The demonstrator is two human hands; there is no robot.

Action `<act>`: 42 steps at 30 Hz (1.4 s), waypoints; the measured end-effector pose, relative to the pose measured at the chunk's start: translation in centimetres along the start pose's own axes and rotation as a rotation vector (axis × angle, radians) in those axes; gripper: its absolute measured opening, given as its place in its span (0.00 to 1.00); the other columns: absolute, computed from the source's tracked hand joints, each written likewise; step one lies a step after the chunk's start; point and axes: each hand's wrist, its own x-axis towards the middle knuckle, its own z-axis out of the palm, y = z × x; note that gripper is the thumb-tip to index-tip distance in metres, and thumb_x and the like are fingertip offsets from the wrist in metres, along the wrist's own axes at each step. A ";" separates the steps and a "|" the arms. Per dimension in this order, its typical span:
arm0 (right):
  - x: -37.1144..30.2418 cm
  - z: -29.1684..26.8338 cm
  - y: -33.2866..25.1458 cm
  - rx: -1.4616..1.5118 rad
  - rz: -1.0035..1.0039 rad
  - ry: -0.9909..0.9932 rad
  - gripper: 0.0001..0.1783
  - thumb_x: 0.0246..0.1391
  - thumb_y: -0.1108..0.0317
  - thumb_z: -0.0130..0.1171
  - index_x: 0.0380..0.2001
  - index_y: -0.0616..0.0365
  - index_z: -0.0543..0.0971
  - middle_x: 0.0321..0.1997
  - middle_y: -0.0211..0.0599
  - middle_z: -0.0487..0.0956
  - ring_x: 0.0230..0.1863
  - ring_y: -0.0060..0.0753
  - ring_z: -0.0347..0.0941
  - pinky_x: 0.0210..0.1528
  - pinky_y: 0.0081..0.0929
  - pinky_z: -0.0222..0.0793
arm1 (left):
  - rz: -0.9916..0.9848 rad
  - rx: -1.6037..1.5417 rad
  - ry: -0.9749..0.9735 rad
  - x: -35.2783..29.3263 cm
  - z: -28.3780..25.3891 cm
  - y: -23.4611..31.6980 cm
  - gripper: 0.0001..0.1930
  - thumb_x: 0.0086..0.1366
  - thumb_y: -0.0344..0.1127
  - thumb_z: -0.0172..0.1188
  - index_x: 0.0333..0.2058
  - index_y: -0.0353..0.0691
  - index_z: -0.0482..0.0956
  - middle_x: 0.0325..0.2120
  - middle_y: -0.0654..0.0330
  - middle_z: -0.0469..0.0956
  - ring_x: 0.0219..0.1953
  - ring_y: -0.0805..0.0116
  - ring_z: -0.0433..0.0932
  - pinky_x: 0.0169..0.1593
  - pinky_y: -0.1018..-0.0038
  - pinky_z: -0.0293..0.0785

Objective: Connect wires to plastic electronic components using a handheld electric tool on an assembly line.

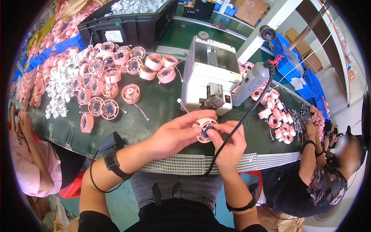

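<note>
Two hands [178, 133] [231, 146] hold one round pink housing [205, 124].

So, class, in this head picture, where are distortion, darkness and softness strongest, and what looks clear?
Head view: fisheye bending bows the table along its front edge; black fills the corners; the far-left pink pile looks soft near the rim; the machine and pink part between left hand and right hand look fairly crisp.

Dark lettering stands on the front of the white machine [193, 91] and on a pink shirt [23, 174]; white labels mark the black bin [141, 33] and a blue bin [288, 69] — their fine print too small to read.
</note>
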 end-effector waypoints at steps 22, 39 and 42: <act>8.1 -1.8 2.0 -0.308 0.074 0.171 0.39 0.45 0.65 0.71 0.57 0.69 0.64 0.44 0.44 0.75 0.43 0.40 0.73 0.51 0.35 0.68 | -0.210 0.433 0.285 0.5 -0.6 -0.4 0.17 0.70 0.29 0.49 0.55 0.33 0.66 0.41 0.59 0.76 0.42 0.73 0.77 0.44 0.74 0.81; 11.8 4.0 -4.3 0.405 -0.211 0.250 0.19 0.62 0.67 0.46 0.51 0.69 0.60 0.16 0.34 0.66 0.10 0.26 0.62 0.15 0.24 0.62 | -0.284 0.580 0.369 1.0 -0.2 -0.3 0.17 0.71 0.31 0.46 0.56 0.33 0.67 0.42 0.57 0.75 0.39 0.67 0.80 0.43 0.70 0.82; 11.7 3.9 -4.3 0.420 -0.201 0.238 0.18 0.62 0.67 0.45 0.50 0.69 0.60 0.16 0.34 0.66 0.11 0.25 0.62 0.14 0.24 0.62 | -0.288 0.580 0.375 1.0 -0.1 -0.2 0.17 0.71 0.30 0.46 0.56 0.33 0.66 0.42 0.56 0.75 0.38 0.66 0.80 0.43 0.70 0.82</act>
